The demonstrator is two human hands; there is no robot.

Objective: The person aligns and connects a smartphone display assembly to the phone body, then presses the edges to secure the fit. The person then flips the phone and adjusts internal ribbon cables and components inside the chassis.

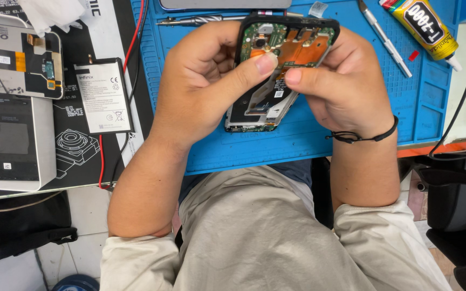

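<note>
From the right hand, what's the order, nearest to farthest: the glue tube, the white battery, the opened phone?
1. Opened phone: held in the right hand.
2. Glue tube: upper right, on the blue mat.
3. White battery: far left, beyond the left hand.

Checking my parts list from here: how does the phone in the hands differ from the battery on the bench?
The phone is held up in both hands, left hand and right hand; the battery lies flat, untouched. The phone is open, showing green boards and orange strips; the battery is a sealed white slab. The phone looks larger. Both are flat rectangles.
</note>
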